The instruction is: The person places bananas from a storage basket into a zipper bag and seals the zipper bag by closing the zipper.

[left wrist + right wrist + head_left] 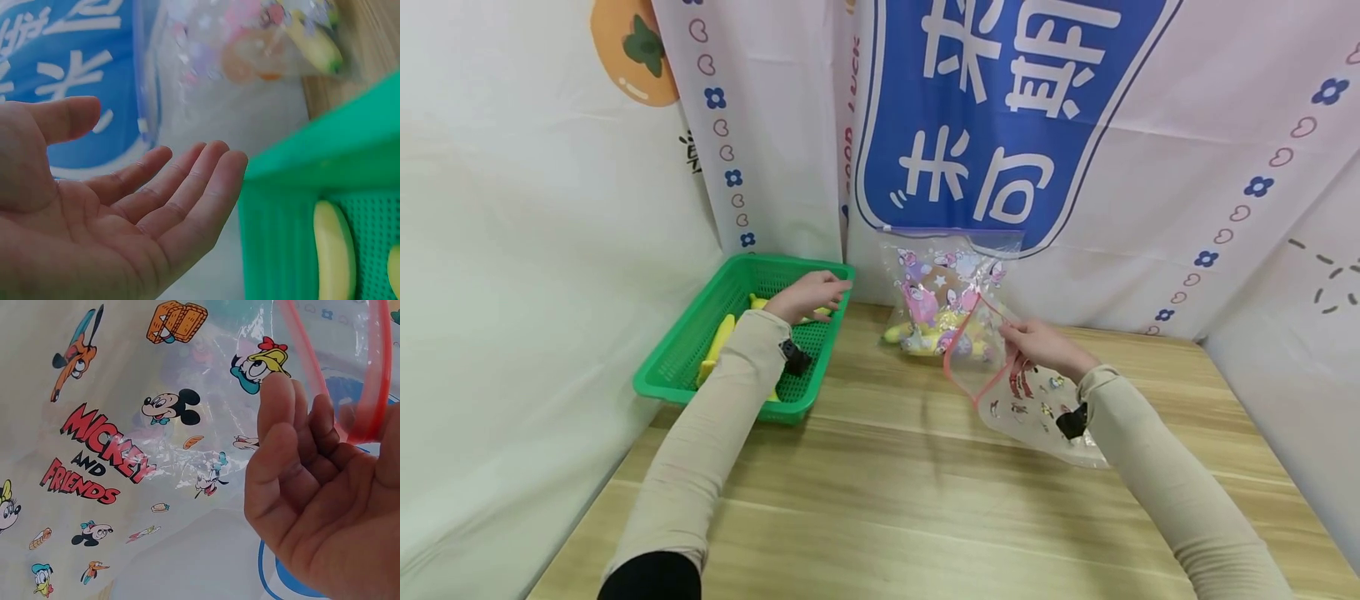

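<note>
My left hand point(809, 297) hovers over the right rim of a green plastic basket point(651, 379), its fingers extended and palm bare in the left wrist view. Yellow bananas lie in the basket, one banana point(718, 346) along its left side and another banana point(334, 250) seen from the left wrist. With my right hand point(1047, 348) I pinch the edge of a clear zip bag point(94, 512) with a red seal and cartoon prints. The bag's mouth gapes toward the left, and its lower part slants down to the right above the table.
A second clear zip bag point(925, 304) with a purple slider strip stands against the back cloth, with bananas point(951, 333) at its bottom. The printed cloth point(790, 167) hangs behind the wooden table point(880, 517). White cloth walls flank both sides.
</note>
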Motion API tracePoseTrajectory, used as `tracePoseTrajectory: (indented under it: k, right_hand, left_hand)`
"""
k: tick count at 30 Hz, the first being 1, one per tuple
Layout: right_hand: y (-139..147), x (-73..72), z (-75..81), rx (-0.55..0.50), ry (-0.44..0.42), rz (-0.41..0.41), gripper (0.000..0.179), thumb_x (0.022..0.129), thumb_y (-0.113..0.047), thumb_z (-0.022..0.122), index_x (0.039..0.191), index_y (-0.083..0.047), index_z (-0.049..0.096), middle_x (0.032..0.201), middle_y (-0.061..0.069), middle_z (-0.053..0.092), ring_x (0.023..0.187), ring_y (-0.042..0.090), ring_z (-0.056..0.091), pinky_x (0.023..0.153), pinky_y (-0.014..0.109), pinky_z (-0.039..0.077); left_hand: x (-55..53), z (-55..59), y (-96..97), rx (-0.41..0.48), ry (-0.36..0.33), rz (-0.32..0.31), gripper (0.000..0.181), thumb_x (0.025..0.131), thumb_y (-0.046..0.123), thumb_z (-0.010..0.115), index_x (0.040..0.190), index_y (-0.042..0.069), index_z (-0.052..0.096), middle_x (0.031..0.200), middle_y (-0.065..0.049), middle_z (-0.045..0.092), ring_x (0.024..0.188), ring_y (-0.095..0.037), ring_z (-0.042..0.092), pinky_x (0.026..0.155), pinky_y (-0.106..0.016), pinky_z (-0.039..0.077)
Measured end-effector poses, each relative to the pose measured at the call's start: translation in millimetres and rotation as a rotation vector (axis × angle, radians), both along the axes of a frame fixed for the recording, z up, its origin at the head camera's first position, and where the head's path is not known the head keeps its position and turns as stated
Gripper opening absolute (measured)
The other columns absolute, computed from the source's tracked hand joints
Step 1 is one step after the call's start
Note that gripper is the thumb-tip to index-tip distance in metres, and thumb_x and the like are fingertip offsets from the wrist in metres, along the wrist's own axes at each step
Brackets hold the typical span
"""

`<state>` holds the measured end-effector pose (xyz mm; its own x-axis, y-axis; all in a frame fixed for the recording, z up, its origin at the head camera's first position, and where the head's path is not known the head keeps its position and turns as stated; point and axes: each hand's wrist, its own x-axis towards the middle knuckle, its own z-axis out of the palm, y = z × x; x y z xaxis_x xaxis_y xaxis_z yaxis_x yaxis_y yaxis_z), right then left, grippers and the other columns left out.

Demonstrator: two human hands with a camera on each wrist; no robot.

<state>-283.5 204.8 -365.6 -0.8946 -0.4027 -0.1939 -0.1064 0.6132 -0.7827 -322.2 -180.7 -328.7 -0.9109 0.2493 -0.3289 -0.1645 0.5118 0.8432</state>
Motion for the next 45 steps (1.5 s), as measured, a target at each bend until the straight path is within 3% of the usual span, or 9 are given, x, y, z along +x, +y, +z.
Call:
tracePoseTrajectory:
  k: [9,12,15,18,21,25,32,42,45]
  right_hand:
    - [3,-1.3,0.7,0.017,0.007,0.006,0.047,0.104,-0.029,0.033,0.078,0.002,0.056,0.070,0.020,0.062,0.059,0.021,0.060,0.058,0.034,0.049]
    - [4,-2.5,0.7,0.026,0.014,0.008,0.047,0.104,-0.030,0.034,0.077,0.002,0.056,0.069,0.019,0.062,0.060,0.024,0.061,0.058,0.034,0.049]
    - [4,-3.2,0.8,0.032,0.019,0.001,0.046,0.104,-0.031,0.036,0.076,-0.001,0.056,0.068,0.016,0.062,0.063,0.029,0.062,0.058,0.034,0.050]
    - [4,-3.9,0.1,0.035,0.029,-0.001,0.045,0.103,-0.031,0.037,0.076,-0.001,0.055,0.067,0.015,0.062,0.065,0.033,0.062,0.058,0.033,0.050]
    - [4,-4.0,-0.5,0.037,0.029,-0.004,0.044,0.103,-0.031,0.037,0.077,-0.001,0.055,0.066,0.013,0.061,0.066,0.034,0.062,0.057,0.031,0.050]
    - [2,-3.0,-0.1,0.033,0.024,-0.002,0.045,0.103,-0.030,0.036,0.077,0.000,0.055,0.066,0.011,0.060,0.066,0.033,0.062,0.057,0.030,0.050]
    - [1,-1.8,0.5,0.026,0.015,-0.012,0.046,0.103,-0.032,0.037,0.075,-0.002,0.056,0.069,0.017,0.061,0.069,0.038,0.061,0.056,0.029,0.049]
    - [1,-3.0,-1.6,0.038,0.029,0.002,0.045,0.103,-0.030,0.037,0.075,-0.002,0.057,0.066,0.014,0.062,0.064,0.032,0.062,0.057,0.031,0.050]
    - [2,-3.0,-3.4,0.039,0.029,0.001,0.045,0.103,-0.030,0.037,0.075,-0.002,0.058,0.067,0.017,0.063,0.066,0.036,0.062,0.057,0.031,0.051]
  left_hand:
    - [-22.9,-27.1,-29.3,-0.135,-0.057,-0.032,0.062,0.099,0.034,0.047,0.143,-0.004,0.027,0.137,-0.026,0.041,0.125,-0.038,0.043,0.096,-0.048,0.043]
    - [-24.0,-32.7,-35.2,-0.215,-0.068,-0.047,0.054,0.097,0.036,0.051,0.128,-0.008,0.043,0.121,-0.023,0.053,0.114,-0.034,0.052,0.088,-0.045,0.048]
    - [-24.2,-37.2,-38.1,-0.275,-0.077,-0.045,0.037,0.095,0.035,0.055,0.086,-0.001,0.048,0.085,-0.013,0.055,0.086,-0.026,0.055,0.082,-0.044,0.050]
    - [-22.2,-40.1,-37.3,-0.345,-0.090,-0.045,0.032,0.096,0.032,0.052,0.081,0.005,0.046,0.081,-0.011,0.052,0.083,-0.025,0.052,0.085,-0.044,0.049]
    - [-26.9,-48.4,-40.5,-0.432,-0.096,-0.086,0.042,0.096,0.033,0.050,0.107,-0.007,0.053,0.108,-0.023,0.058,0.102,-0.034,0.055,0.091,-0.045,0.046]
    - [-31.5,-57.8,-45.6,-0.510,-0.112,-0.111,0.061,0.097,0.035,0.050,0.133,-0.013,0.038,0.132,-0.030,0.046,0.120,-0.040,0.047,0.097,-0.046,0.042]
    - [-27.6,-62.3,-50.4,-0.545,-0.137,-0.051,0.060,0.096,0.032,0.052,0.134,-0.012,0.039,0.130,-0.028,0.046,0.110,-0.035,0.050,0.092,-0.042,0.046]
    - [-33.3,-78.5,-57.4,-0.608,-0.182,-0.038,0.052,0.094,0.026,0.057,0.131,-0.009,0.047,0.132,-0.029,0.044,0.114,-0.040,0.049,0.089,-0.047,0.047]
    - [-30.0,-79.4,-56.2,-0.626,-0.156,-0.049,0.047,0.091,0.021,0.061,0.127,-0.008,0.051,0.130,-0.027,0.047,0.112,-0.039,0.050,0.086,-0.046,0.049]
